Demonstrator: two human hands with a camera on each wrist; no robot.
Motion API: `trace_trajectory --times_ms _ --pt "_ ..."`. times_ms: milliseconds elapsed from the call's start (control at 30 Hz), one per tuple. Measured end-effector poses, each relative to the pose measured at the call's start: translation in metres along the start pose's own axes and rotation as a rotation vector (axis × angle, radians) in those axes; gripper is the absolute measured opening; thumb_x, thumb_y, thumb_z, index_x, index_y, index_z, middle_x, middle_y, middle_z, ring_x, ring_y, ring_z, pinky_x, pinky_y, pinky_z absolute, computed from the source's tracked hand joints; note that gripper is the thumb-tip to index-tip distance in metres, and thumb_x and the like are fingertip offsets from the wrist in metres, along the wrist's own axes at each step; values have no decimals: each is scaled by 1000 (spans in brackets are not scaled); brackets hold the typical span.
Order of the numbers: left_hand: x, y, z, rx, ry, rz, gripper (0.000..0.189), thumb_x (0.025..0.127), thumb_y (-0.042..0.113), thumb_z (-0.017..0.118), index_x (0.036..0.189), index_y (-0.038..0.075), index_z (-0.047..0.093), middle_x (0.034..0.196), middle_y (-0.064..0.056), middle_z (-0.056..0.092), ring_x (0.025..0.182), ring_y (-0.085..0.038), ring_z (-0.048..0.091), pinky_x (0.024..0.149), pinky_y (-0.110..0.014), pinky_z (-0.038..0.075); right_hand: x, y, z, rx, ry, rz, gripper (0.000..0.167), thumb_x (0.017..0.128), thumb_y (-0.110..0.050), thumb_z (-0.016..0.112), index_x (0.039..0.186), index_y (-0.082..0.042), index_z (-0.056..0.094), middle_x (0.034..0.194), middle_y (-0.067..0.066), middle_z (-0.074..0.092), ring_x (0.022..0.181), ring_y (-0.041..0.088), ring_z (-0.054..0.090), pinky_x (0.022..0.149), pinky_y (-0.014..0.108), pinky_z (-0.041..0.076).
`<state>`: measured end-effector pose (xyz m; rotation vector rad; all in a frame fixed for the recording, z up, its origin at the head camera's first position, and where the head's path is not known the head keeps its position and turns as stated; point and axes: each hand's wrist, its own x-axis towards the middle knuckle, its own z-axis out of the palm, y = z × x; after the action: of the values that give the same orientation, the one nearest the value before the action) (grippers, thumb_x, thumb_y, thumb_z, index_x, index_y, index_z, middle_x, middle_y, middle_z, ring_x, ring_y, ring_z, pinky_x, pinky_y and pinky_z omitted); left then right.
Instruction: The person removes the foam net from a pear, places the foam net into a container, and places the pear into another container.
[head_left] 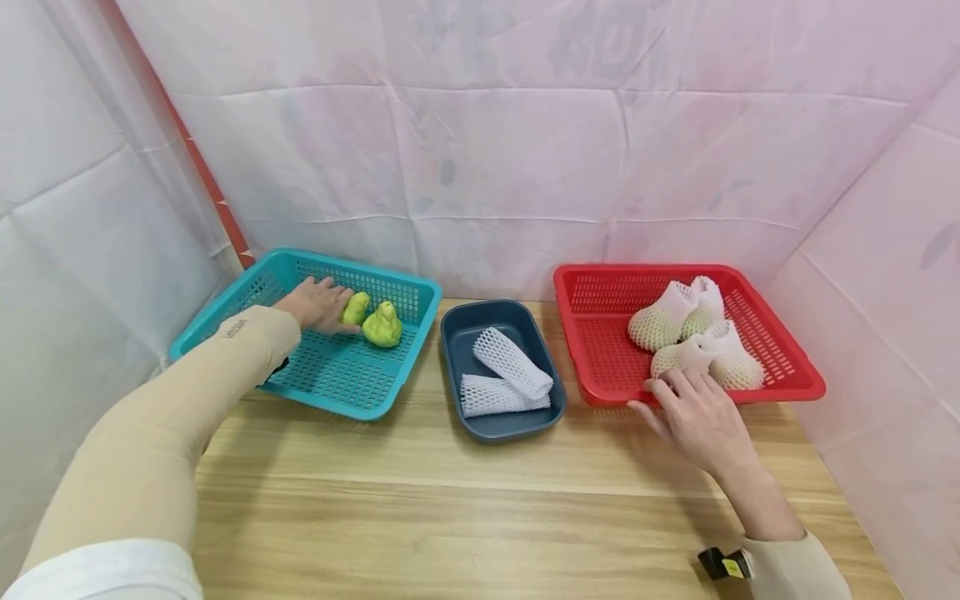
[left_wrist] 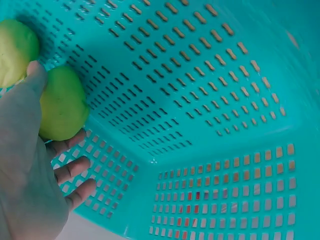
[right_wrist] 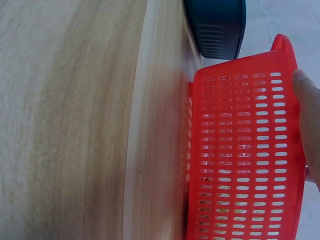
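My left hand (head_left: 321, 305) reaches into the teal basket (head_left: 352, 407) with its fingers spread beside two yellow-green, lumpy fruits. Close-up in the left wrist view, the thumb touches the nearer fruit (left_wrist: 64, 104), and the other fingers extend past its lower side. The second fruit (head_left: 383, 325) has a knobbed top and sits just right of it. At the front rim of the red basket (head_left: 600, 393), my right hand (head_left: 701, 417) rests with bent fingers over the edge, close to a foam-netted fruit (head_left: 682, 354). Its fingertips are partly hidden; the right wrist view shows the thumb against the rim.
Between the baskets stands a dark blue tray (head_left: 459, 421) with two white foam net sleeves (head_left: 513, 363). Further netted fruits (head_left: 662, 317) lie in the red basket. A wooden table (head_left: 450, 517) runs along the front, with pale cloth walls (head_left: 510, 158) behind and at the sides.
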<state>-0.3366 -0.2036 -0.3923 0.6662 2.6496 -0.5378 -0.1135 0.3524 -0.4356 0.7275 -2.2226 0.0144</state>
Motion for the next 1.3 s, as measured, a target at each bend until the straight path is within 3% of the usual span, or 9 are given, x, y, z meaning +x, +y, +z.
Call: trace_trajectory --times_ms 233,567,733,1000,1300 --pt "-4 -2 -2 -145 -74 -34 89 107 56 48 165 -6 19 169 -31 29 158 -55 22 126 -69 24 1 0 -3 -2 -17 13 65 109 -56 44 94 2 69 88 18 64 78 40 60 68 48 50" --pt "-15 -1 -4 -158 -83 -96 106 97 68 59 162 -8 23 164 -36 34 153 -56 30 122 -68 31 2 0 -2 8 -14 3 60 108 -53 49 92 1 67 85 18 61 76 39 58 68 47 49" --pt "-17 -8 -7 -128 -31 -93 108 95 72 57 160 -9 29 163 -34 37 151 -56 34 120 -68 35 2 0 -2 9 -14 2 60 108 -54 48 91 1 67 84 18 60 76 39 58 68 48 48" --pt "-21 -15 -17 -114 50 -80 111 95 75 54 163 -7 24 166 -33 33 154 -55 29 123 -70 28 3 0 -2 6 -17 1 60 108 -54 48 91 1 67 84 18 60 76 40 58 67 48 48" --pt "-39 4 -28 -43 217 8 101 98 75 49 159 -4 37 161 -29 44 149 -52 40 120 -68 34 1 0 -3 7 -27 3 62 109 -55 46 93 1 68 87 19 62 78 41 59 68 49 49"
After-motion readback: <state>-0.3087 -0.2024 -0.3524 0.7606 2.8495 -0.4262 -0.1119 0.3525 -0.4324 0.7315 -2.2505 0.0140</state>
